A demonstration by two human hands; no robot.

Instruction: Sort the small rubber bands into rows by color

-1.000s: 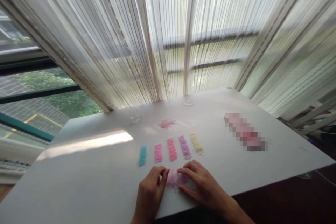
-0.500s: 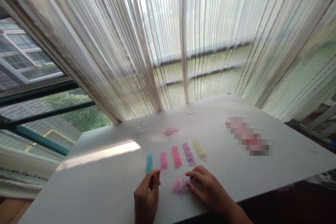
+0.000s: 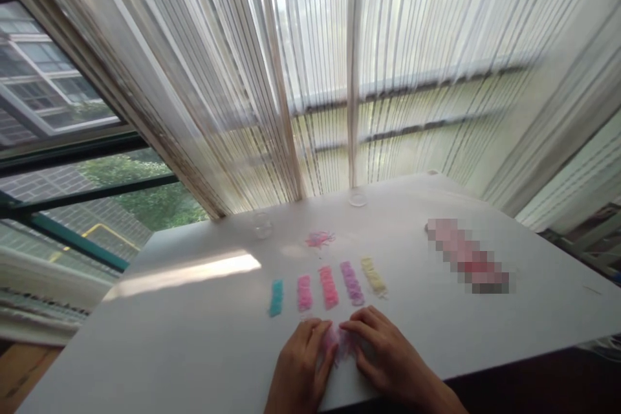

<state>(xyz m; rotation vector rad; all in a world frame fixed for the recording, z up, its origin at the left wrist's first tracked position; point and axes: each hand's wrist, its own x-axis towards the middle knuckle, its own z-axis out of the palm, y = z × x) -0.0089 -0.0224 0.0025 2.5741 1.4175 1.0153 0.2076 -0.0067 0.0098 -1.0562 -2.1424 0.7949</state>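
Since the earlier frame, the left hand [image 3: 303, 359] has moved to the right, from beside the near end of the teal bundle [image 3: 276, 298] to the left edge of the loose pink-violet pile [image 3: 342, 340]. Going from left, the teal bundle lies beyond this hand and to its left, and a clear container [image 3: 262, 226] stands much farther in the same direction. Straight beyond the left knuckles is the pink bundle [image 3: 304, 292]; its near end could be pushed crooked if this hand reaches forward too low.

The left fingers are bent, with thumb and forefinger at the pile; whether they pinch any strand, I cannot tell. The pile is on the table [image 3: 184, 349], between both hands. Its thin strands are tangled, so pulling one too quickly may drag others out or scatter them.

Beyond the gap between the hands are the coral bundle [image 3: 328, 288] and, farther, a small tangled heap [image 3: 320, 239]. The purple bundle [image 3: 352, 284] is just beyond the fingertips of the right hand [image 3: 385, 349], which curves loosely around the pile's right side; its grip also is not clear. A forward slip of these fingers might disturb the purple bundle or the yellow bundle [image 3: 373, 276], near beyond the knuckles.
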